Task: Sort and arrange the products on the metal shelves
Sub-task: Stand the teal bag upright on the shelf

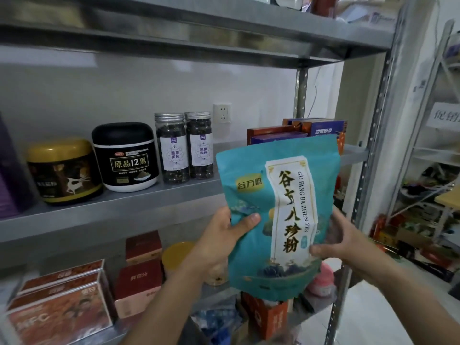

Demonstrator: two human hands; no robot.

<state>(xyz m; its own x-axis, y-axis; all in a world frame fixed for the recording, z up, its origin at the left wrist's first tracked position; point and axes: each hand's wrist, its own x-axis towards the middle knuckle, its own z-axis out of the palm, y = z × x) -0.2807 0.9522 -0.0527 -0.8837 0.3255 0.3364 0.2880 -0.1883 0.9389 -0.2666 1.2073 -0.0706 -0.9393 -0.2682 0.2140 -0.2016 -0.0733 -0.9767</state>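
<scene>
We find the teal pouch [286, 195] held upright before the front edge of the middle metal shelf [124, 207], toward its right end. The left hand [221, 235] grasps its left side, thumb across the face, and the right hand [343, 240] grasps its lower right side. On the shelf stand a gold-lidded jar [63, 170], a black-lidded jar [125, 158] and two clear jars [171, 148], with boxes [321, 128] at the right end.

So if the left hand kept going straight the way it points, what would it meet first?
The left hand grips the teal bag; beyond that, probably the middle shelf's front edge near the boxes, though depth is unclear.
</scene>
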